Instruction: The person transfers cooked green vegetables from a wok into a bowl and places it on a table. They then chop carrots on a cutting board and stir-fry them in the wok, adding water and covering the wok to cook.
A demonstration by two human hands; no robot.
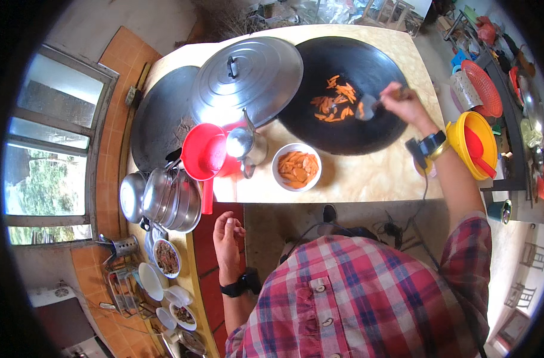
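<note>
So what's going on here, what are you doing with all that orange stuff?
A person's right hand is holding what looks like a spatula, with its blurry blade right beside some orange strips, maybe carrot, in the big black wok. More orange slices sit in a white bowl near the counter's edge. The left hand is empty, fingers a bit curled. The big metal lid is off to the wok's left.

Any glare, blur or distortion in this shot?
Head view: window blown out in places, harsh glare low on the metal lid. Head view: right hand and spatula look smeared, probably motion blur. Head view: fisheye bows the table edges, with black corners around the image.
</note>
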